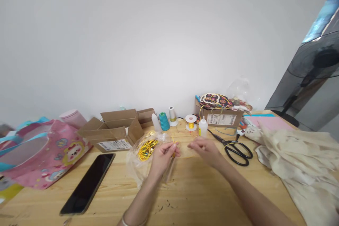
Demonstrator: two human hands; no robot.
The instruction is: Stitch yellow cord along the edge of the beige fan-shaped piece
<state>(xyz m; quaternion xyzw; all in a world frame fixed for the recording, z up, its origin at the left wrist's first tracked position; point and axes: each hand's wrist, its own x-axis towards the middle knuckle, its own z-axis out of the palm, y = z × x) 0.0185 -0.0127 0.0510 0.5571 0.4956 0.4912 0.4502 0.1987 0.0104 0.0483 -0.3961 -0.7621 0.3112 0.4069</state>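
Pinched fingers of my left hand (163, 154) hold a thin yellow cord (174, 143), a loop of which stands above the fingertips. To its right, my right hand (205, 149) is closed with thumb and fingers together. A faint yellow strand runs between the two hands, but its end at the right fingertips is too fine and blurred to make out. Left of my left hand lies a clear plastic bag (134, 169) with bundled yellow cord (147, 149) in it. Behind my right hand stands a white squeeze bottle (203, 127). Black-handled scissors (238, 152) lie to the right.
Along the wall stand an open cardboard box (113, 132), a teal thread cone (164, 121), a white spool (191, 122) with yellow thread and a filled box (221, 117). A phone (88, 183) and pink bag (50, 152) lie left; beige cloth (302, 159) covers the right edge.
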